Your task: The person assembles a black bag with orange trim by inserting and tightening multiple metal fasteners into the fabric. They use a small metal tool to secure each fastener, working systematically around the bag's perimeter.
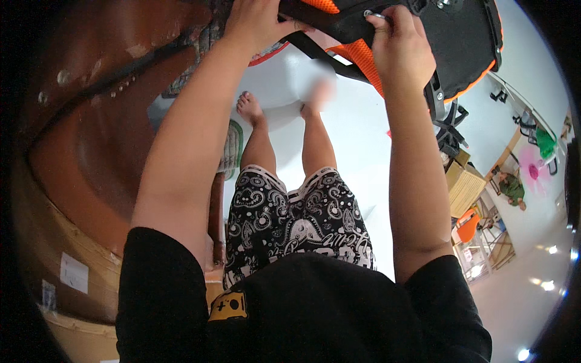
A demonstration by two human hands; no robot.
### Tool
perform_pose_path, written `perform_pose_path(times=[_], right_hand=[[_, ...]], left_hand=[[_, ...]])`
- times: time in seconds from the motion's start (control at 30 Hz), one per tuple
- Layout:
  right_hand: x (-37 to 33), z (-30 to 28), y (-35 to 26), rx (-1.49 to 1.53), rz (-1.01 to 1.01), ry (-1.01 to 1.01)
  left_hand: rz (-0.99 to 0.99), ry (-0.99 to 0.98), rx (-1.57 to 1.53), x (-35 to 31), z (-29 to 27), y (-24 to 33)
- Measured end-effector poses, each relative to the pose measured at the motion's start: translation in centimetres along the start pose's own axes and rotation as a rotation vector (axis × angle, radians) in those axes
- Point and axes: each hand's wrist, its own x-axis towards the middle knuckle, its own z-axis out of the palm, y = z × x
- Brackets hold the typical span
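A black and orange office chair [460, 45] lies across the top right, its black padded panel edged in orange and its orange mesh [367, 59] hanging below a black frame piece [331, 24]. My right hand [404, 51] is closed in a pinch on a small silver hex key [379, 15], held against a bolt spot on that frame. Farther left, my left hand [257, 25] grips the frame's left end, its thumb lying along the black part. The left fingertips are hidden at the upper edge.
Brown glossy furniture [97, 133] fills the left side, with cardboard boxes [85, 245] below it. A green-edged mat [232, 148] lies beside my feet. To the right are a black wheeled chair base [451, 130], a cardboard box [463, 184], an orange chair [468, 227] and another person [512, 189].
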Motion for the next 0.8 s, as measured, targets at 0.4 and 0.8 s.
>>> perform_pose_path(times=[0.4,0.8], right_hand=[[-0.8,1.5,3.3,0.117,0.216,0.204],[8.1,-5.9,7.8,-0.433,-0.783,-0.587]], left_hand=[[0.096,0.106,0.001,1.8,4.8,1.7],[0.074,-0.004,0.249,1.8,5.2,-0.3]])
